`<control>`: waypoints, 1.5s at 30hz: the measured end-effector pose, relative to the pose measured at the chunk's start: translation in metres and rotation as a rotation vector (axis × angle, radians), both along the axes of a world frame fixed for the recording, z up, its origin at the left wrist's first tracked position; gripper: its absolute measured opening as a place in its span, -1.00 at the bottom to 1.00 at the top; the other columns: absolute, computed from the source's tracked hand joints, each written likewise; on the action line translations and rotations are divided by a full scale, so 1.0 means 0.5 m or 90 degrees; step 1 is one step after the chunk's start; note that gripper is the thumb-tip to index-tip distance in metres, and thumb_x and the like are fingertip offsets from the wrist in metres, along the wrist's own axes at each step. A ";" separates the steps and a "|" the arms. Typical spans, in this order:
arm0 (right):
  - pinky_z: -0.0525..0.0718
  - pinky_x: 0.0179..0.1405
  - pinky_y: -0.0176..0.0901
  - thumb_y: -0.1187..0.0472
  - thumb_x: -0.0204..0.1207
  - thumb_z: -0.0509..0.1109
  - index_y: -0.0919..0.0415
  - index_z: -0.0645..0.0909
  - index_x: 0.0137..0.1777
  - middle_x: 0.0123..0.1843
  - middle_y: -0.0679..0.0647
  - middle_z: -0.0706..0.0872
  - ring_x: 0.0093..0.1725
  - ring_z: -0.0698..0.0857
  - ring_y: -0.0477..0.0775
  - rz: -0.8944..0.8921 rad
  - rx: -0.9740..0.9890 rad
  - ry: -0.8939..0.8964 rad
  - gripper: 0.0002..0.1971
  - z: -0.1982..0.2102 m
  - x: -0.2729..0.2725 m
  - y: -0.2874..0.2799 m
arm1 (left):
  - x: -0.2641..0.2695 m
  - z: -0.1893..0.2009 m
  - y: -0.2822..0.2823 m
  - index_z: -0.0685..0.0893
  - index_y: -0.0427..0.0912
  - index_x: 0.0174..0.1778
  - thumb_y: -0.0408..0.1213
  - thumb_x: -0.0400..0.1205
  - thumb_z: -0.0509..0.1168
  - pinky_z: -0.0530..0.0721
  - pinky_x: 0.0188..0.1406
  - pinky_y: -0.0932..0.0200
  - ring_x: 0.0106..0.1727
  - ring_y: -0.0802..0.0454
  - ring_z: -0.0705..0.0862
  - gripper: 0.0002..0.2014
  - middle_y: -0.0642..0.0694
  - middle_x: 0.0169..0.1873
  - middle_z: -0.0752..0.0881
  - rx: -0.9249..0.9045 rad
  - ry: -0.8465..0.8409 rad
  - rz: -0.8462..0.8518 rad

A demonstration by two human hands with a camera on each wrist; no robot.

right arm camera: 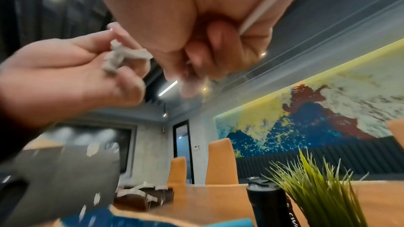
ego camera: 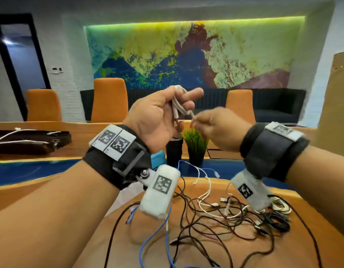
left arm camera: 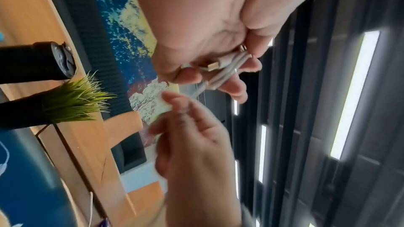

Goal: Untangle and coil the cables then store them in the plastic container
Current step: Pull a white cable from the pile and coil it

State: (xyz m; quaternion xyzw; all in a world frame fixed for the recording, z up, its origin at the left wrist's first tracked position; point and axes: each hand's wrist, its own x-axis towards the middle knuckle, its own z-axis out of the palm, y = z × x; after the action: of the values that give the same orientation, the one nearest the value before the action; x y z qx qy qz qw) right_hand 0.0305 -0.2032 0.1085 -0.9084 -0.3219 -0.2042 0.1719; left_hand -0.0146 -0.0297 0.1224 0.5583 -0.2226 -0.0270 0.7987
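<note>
Hands are raised together above the table, working one white cable [ego camera: 178, 102]. The left hand [ego camera: 159, 120] lies palm up with its fingers curled round a small bundle of loops, a metal plug end showing among them in the left wrist view. The right hand [ego camera: 215, 130], just beside it at about 3 o'clock, pinches the loose tail of that same cable between thumb and fingertips; the hand is blurred, so how the other fingers lie is hard to tell. Judging by the short tail left, this coil is close to finished, perhaps needing only a last wrap or tuck. Below the hands, at 6 o'clock on the wooden table [ego camera: 215, 254], a tangled heap of cables [ego camera: 221, 215] lies spread out: black, white and blue ones crossing each other, so most of the untangling is not yet done. At 5 o'clock on the heap's right edge, a white bundle [ego camera: 281, 206] and a black bundle [ego camera: 277, 222] look already coiled, though they sit on the table. No plastic container can be made out for certain; something pale and see-through under the left wrist might be it. Beyond the hands at 12 o'clock stand a small potted plant [ego camera: 195, 144] and a black cylinder [ego camera: 174, 151], which carries white lettering too cut off to read. Square black-and-white code markers sit on both wristbands.
</note>
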 end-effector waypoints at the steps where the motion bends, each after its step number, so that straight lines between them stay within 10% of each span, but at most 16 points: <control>1: 0.38 -0.26 -0.17 0.05 0.67 0.27 -0.01 0.44 -0.38 -0.42 -0.09 0.51 -0.41 0.46 -0.14 -0.011 -0.082 0.010 -0.66 -0.013 -0.011 0.006 | 0.005 -0.002 -0.001 0.57 0.00 -0.16 -0.14 0.78 0.04 0.47 -0.23 0.17 0.01 0.17 0.72 -0.74 0.05 0.19 0.80 0.027 -0.022 0.052; 4: 0.48 -0.31 -0.10 0.01 0.64 0.28 0.03 0.55 -0.30 -0.37 -0.04 0.58 -0.35 0.52 0.03 0.010 -0.189 -0.086 -0.72 -0.005 -0.048 0.004 | 0.027 -0.030 -0.005 0.67 -0.21 0.01 -0.20 0.80 0.10 0.57 -0.19 0.40 0.10 0.19 0.75 -0.74 -0.01 0.13 0.79 0.317 -0.205 0.259; 7: 0.57 -0.22 -0.11 0.03 0.58 0.39 0.04 0.77 -0.08 -0.27 -0.06 0.69 -0.24 0.62 0.00 0.046 -0.112 -0.175 -0.84 0.043 -0.066 -0.012 | 0.036 -0.069 -0.003 0.67 -0.18 -0.16 -0.12 0.72 0.10 0.55 -0.12 0.23 -0.18 0.22 0.63 -0.68 -0.07 -0.16 0.75 0.475 -0.272 0.241; 14: 0.60 -0.15 -0.03 0.12 0.64 0.34 0.15 0.77 -0.04 -0.23 0.03 0.75 -0.20 0.67 0.03 0.029 0.118 -0.075 -0.81 0.017 -0.020 -0.028 | 0.009 -0.068 -0.007 0.58 -0.06 -0.25 -0.15 0.77 0.04 0.33 -0.33 0.13 -0.29 0.12 0.54 -0.68 -0.05 -0.20 0.78 0.169 -0.001 0.022; 24: 0.48 -0.23 -0.34 0.15 0.73 0.15 0.06 0.58 0.23 -0.20 -0.19 0.54 -0.22 0.51 -0.21 -0.006 -0.103 0.122 -0.79 -0.066 -0.063 -0.005 | 0.011 -0.083 0.020 0.51 -0.01 -0.19 -0.08 0.76 0.00 0.31 -0.27 0.13 -0.19 0.17 0.54 -0.72 0.00 0.09 0.80 -0.078 0.096 -0.038; 28: 0.66 0.07 -0.03 0.10 0.73 0.12 0.03 0.55 0.30 0.05 0.00 0.68 0.00 0.65 0.01 -0.037 -0.136 0.111 -0.75 -0.085 -0.082 -0.006 | 0.011 -0.073 0.018 0.54 -0.01 -0.15 -0.09 0.78 0.04 0.35 -0.26 0.15 -0.17 0.20 0.60 -0.74 0.03 0.15 0.80 -0.105 0.076 0.005; 32: 0.61 -0.04 -0.09 0.06 0.71 0.14 -0.01 0.58 0.11 -0.07 -0.07 0.66 -0.08 0.61 -0.04 0.039 -0.171 0.063 -0.82 -0.097 -0.124 0.008 | 0.019 -0.086 0.015 0.72 -0.12 0.11 -0.05 0.74 0.17 0.55 -0.14 0.05 -0.11 0.24 0.70 -0.71 -0.06 0.01 0.80 0.338 -0.210 0.299; 35: 0.54 -0.23 -0.20 0.12 0.67 0.24 0.02 0.62 -0.06 -0.28 -0.12 0.61 -0.26 0.56 -0.15 0.074 -0.037 -0.014 -0.86 -0.042 -0.126 -0.008 | 0.018 -0.113 0.025 0.68 -0.28 0.06 -0.04 0.71 0.10 0.65 -0.01 -0.05 -0.08 -0.05 0.68 -0.61 -0.22 -0.08 0.73 0.566 -0.313 0.253; 39: 0.54 -0.29 -0.23 0.12 0.69 0.23 0.03 0.63 -0.07 -0.36 -0.09 0.60 -0.33 0.55 -0.15 0.014 0.011 -0.082 -0.84 0.001 -0.076 -0.045 | 0.005 -0.121 0.032 0.68 -0.34 -0.03 -0.03 0.63 0.08 0.51 -0.25 0.42 -0.24 0.23 0.62 -0.57 -0.07 -0.17 0.72 0.529 -0.189 0.102; 45: 0.63 -0.16 0.06 0.20 0.68 0.14 0.07 0.53 -0.09 -0.18 0.05 0.55 -0.18 0.57 0.15 -0.144 -0.159 -0.076 -0.83 -0.092 -0.030 -0.039 | 0.015 -0.119 0.043 0.55 -0.07 -0.25 -0.14 0.73 0.13 0.36 -0.46 0.31 -0.40 0.16 0.46 -0.75 -0.03 -0.32 0.58 0.141 0.065 -0.061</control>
State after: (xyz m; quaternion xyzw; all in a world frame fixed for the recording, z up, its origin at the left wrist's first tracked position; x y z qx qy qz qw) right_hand 0.0157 -0.2227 0.0626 -0.9395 -0.2498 -0.2341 0.0144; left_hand -0.0072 -0.0082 0.0630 0.6298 -0.2039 -0.1183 0.7401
